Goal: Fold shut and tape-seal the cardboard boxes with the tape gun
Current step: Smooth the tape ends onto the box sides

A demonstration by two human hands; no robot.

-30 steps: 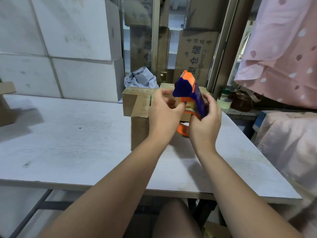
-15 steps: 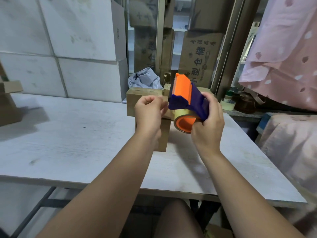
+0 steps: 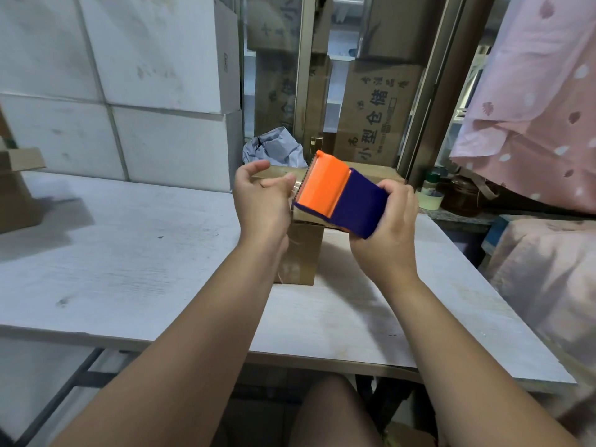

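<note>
Presently, the tape gun (image 3: pixel 338 196) is held in the air just above the cardboard box (image 3: pixel 303 253), which stands on the white table (image 3: pixel 129 253) at the person's 12 o'clock. The right hand (image 3: pixel 383 240) wraps the gun's dark blue body from its 4 o'clock side, fingers curled over the far edge. The left hand (image 3: pixel 261 204) sits at the gun's 9 o'clock, fingers curled toward the toothed blade (image 3: pixel 304 179); whether it pinches a tape end cannot be told.

Handling: the gun looks like light, rigid plastic. Hold it by the blue body, clear of the teeth. The box appears light and stiff-walled, yet crushable. Brace a side wall, or it may slide on the smooth tabletop when the tape pulls.
</note>
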